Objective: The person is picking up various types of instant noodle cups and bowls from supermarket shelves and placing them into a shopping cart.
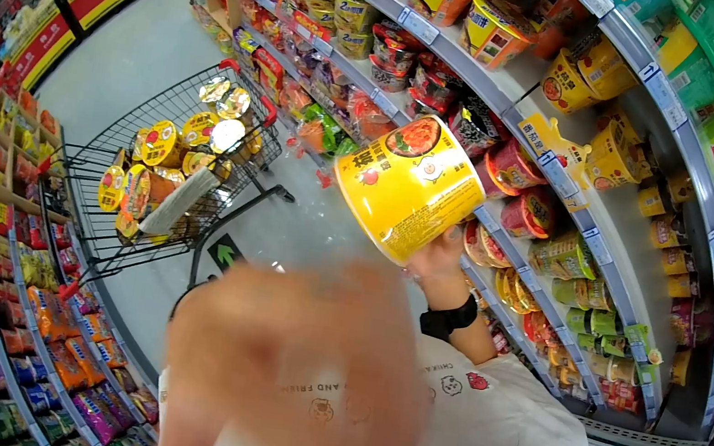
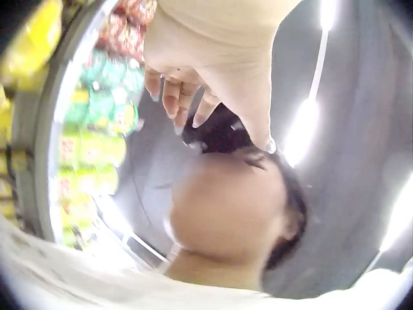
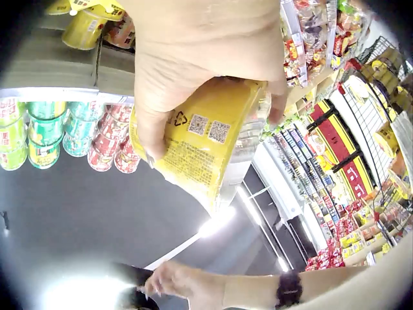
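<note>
A large yellow instant noodle cup, with a picture of food on its side, is tilted in front of the noodle shelves. My right hand grips it near one end, below a black wristband. In the right wrist view, thumb and fingers lie round the cup, whose printed codes face the camera. My left hand is raised close to the head camera and blurred there. The left wrist view shows this hand before the face, its fingers loosely bent and holding nothing.
A black wire shopping cart with several noodle cups stands on the aisle floor at the left. Shelves of cups and packets curve along the right. Lower racks of packets line the left side.
</note>
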`<state>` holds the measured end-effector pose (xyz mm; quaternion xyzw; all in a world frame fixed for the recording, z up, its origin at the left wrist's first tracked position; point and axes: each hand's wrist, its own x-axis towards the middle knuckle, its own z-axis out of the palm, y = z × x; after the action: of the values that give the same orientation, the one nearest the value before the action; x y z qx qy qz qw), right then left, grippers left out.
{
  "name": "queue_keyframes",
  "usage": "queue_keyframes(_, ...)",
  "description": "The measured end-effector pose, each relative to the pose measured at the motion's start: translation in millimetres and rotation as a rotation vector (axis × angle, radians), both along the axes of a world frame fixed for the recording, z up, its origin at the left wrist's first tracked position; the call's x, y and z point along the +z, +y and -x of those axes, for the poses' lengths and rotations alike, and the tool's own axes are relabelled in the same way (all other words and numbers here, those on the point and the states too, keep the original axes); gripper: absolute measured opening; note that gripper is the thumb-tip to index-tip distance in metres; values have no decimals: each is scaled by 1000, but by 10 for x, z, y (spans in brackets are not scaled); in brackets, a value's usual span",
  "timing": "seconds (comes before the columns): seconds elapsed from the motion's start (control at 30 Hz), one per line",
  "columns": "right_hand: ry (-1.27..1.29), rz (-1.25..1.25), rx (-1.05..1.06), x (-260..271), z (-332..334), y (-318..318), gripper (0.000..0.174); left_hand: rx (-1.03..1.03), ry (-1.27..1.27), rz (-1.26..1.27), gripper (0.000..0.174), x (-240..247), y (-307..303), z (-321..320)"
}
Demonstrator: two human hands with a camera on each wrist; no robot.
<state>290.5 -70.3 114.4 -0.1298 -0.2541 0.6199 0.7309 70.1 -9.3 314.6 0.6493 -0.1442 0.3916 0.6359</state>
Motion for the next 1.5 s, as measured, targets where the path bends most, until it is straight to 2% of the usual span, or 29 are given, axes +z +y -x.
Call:
queue_keyframes(0.13,-176,-29,-136,89,-1,21,81,532,303,-328,74,-514,272,-208)
queue_keyframes(0.2,-313,-33,-201,174,34,43,88,769,425,-536,64,-878,424,-344)
queue_keyframes(0.23,-290,86,-300,57,33,67,96,765,494,-489,63,-1036,464,-383)
queue_keyframes(0.27,-449,83,-341,61,48,63,95,762,563,-435,62,-1196,482,-416)
queue_keyframes(0.33,-767,61,-406,83,75,92,94,761,558,-199,59,-1597,523,-487)
queue_keyframes(0.37,-884,31,-434,53,69,139,99,768,547,-85,58,-1766,574,-498)
queue_keyframes(0.47,-1120,16,-470,120,172,215,109,447,723,327,62,-2128,642,-413)
queue_keyframes(0.5,-1322,-95,-574,169,235,270,109,364,755,497,64,-2173,610,-372)
queue_keyframes(0.57,-1571,-231,-595,153,250,325,105,223,733,918,67,-2235,411,-263)
queue_keyframes(0.6,-1688,-331,-603,153,273,351,104,189,711,1006,68,-2304,363,-179)
queue_keyframes(0.67,-1741,-431,-508,116,372,443,96,112,664,1188,70,-2514,274,17)
queue_keyframes(0.77,-1801,-541,-339,129,654,593,88,97,508,1289,66,-2781,219,361)
queue_keyframes(0.83,-1847,-580,-264,187,919,680,84,12,389,1423,61,-2708,247,652)
queue_keyframes(0.93,-1838,-673,-236,226,1357,866,77,-27,314,1374,59,-2500,378,1154)
queue_keyframes(0.97,-1845,-710,-236,242,1505,921,77,-13,187,1418,58,-2663,447,1297)
queue_keyframes(1.13,-1947,-685,-358,325,2194,988,78,79,49,1396,56,-2500,559,2021)
queue_keyframes(1.23,-1874,-583,-285,286,2430,1054,88,118,21,1327,56,-2595,572,2392)
queue_keyframes(1.3,-1931,-565,-242,314,2568,1073,92,245,-7,1269,56,-2623,558,2542)
queue_keyframes(1.4,-1730,-464,72,145,2697,1162,93,379,-51,1200,62,-2528,541,2682)
queue_keyframes(1.5,-1678,-453,266,258,2791,1251,95,507,-77,1141,71,-2317,568,2778)
